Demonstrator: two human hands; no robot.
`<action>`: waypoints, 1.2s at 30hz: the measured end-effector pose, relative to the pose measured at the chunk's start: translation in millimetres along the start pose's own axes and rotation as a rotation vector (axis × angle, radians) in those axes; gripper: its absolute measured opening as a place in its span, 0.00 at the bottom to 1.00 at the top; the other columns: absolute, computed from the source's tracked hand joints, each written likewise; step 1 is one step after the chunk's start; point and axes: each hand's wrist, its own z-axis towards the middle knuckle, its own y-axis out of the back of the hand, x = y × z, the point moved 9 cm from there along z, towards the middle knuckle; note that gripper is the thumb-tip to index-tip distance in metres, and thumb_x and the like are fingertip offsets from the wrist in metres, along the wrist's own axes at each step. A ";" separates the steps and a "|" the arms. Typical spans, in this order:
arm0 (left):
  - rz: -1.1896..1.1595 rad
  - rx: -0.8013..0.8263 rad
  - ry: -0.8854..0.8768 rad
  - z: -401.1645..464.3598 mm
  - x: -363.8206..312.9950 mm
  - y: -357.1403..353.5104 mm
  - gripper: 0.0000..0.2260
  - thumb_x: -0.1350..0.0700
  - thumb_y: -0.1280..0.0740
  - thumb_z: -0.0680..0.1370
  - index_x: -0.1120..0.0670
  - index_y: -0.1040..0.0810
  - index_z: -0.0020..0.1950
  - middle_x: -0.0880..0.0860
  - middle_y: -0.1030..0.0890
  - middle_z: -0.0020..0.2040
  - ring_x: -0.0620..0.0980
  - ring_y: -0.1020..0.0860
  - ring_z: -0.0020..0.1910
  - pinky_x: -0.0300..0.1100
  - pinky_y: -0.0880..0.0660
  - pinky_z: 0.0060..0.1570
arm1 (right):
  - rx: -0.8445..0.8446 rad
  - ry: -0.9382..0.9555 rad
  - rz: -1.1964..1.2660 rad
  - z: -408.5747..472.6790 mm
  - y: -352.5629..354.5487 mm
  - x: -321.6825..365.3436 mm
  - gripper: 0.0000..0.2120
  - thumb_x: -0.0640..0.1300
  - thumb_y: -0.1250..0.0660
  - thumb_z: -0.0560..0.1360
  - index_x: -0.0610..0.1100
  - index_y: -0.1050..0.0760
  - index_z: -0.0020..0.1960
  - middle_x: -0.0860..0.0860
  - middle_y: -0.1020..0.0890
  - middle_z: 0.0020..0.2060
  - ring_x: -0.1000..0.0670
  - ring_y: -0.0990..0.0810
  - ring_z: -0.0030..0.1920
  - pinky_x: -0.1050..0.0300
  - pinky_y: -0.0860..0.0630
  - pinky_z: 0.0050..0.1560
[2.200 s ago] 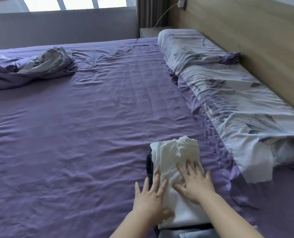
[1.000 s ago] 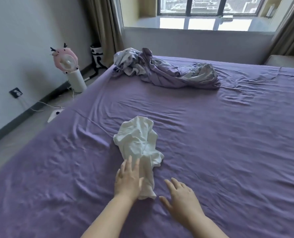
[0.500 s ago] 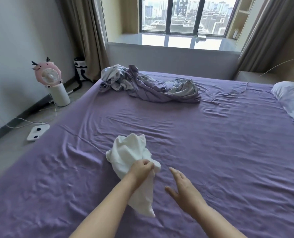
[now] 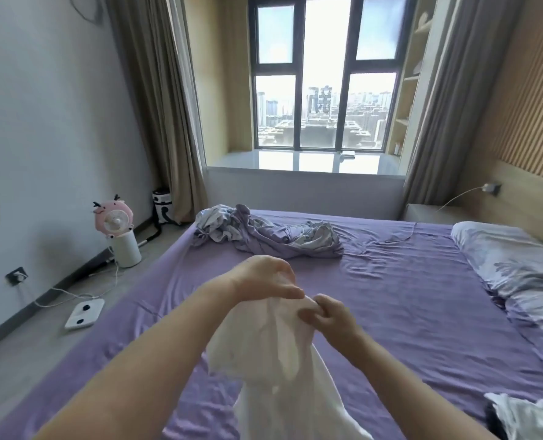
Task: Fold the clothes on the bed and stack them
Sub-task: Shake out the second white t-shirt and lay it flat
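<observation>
A white garment (image 4: 282,369) hangs in the air above the purple bed (image 4: 406,306), crumpled and unfolded. My left hand (image 4: 263,277) grips its top edge from above. My right hand (image 4: 330,319) pinches the same top edge just to the right. At the bottom right corner lies the stack of folded clothes (image 4: 530,417), white on top with a dark piece under it, partly cut off by the frame.
A rumpled purple and grey quilt (image 4: 270,236) lies at the far side of the bed. Patterned pillows (image 4: 524,281) run along the right by the wooden headboard. On the floor at the left stand a pink fan (image 4: 114,223) and a white scale (image 4: 84,312).
My left hand has lifted the white garment off the bed, and my right hand has come in and taken hold of its top edge. The camera has tilted up.
</observation>
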 end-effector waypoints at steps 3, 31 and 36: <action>0.219 0.006 0.026 -27.9 -38.5 9.7 0.19 0.34 0.29 0.65 0.43 0.21 0.49 0.43 0.21 0.46 0.43 0.24 0.48 0.42 0.26 0.51 | 0.042 -0.036 0.130 -34.2 38.5 33.5 0.14 0.35 0.34 0.75 0.43 0.33 0.33 0.52 0.32 0.27 0.55 0.32 0.27 0.58 0.29 0.29; -0.142 -0.349 -0.086 -133.8 -277.9 70.3 0.17 0.41 0.31 0.70 0.55 0.24 0.40 0.54 0.30 0.37 0.48 0.32 0.36 0.40 0.37 0.36 | -0.166 0.005 -0.253 -259.3 199.9 50.9 0.12 0.46 0.32 0.73 0.48 0.33 0.35 0.55 0.26 0.31 0.55 0.29 0.35 0.62 0.35 0.34; -0.059 -0.337 0.004 -158.0 -222.0 74.4 0.11 0.48 0.31 0.73 0.53 0.24 0.34 0.50 0.28 0.34 0.47 0.31 0.35 0.40 0.35 0.37 | -0.271 0.064 -0.120 -264.9 240.7 73.7 0.19 0.47 0.27 0.70 0.46 0.36 0.31 0.53 0.32 0.27 0.53 0.35 0.30 0.59 0.38 0.32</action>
